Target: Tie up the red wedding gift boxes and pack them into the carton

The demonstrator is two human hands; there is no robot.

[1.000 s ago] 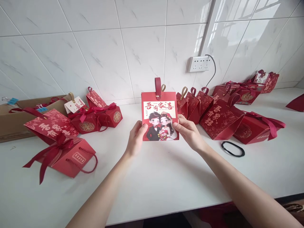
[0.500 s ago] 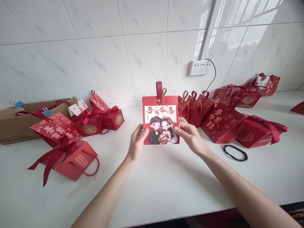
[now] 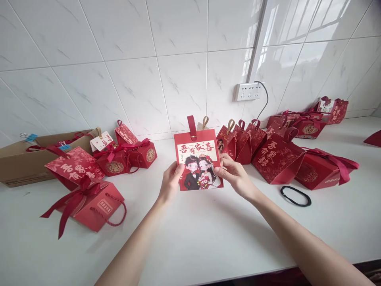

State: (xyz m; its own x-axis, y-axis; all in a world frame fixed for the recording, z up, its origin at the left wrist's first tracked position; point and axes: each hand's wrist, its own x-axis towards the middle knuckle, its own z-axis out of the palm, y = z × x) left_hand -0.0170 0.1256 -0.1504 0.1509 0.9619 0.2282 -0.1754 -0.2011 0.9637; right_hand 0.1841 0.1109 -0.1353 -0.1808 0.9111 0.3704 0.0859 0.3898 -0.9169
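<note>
Between my two hands is a red gift box [image 3: 198, 147] with a cartoon bride and groom on its front and a dark red ribbon loop on top. My left hand [image 3: 171, 180] grips its left edge, thumb on the front face. My right hand [image 3: 236, 174] holds the right edge in the same way, thumb in front and fingers behind. The box is held up above the white table [image 3: 190, 238], its front facing me and tilted slightly. Its back and the fingers behind it are hidden.
Red gift boxes with ribbon loops [image 3: 243, 143] line the wall behind and to the right. At the left are a bow-tied red box [image 3: 95, 206] and an open cardboard box [image 3: 26, 167]. A black hair tie [image 3: 295, 196] lies at the right. A power strip [image 3: 248, 91] is on the tiled wall.
The box in my hands has tilted slightly, its top moving left, and sits a little lower in view. Both hands keep their hold. The camera view has shifted a little.
</note>
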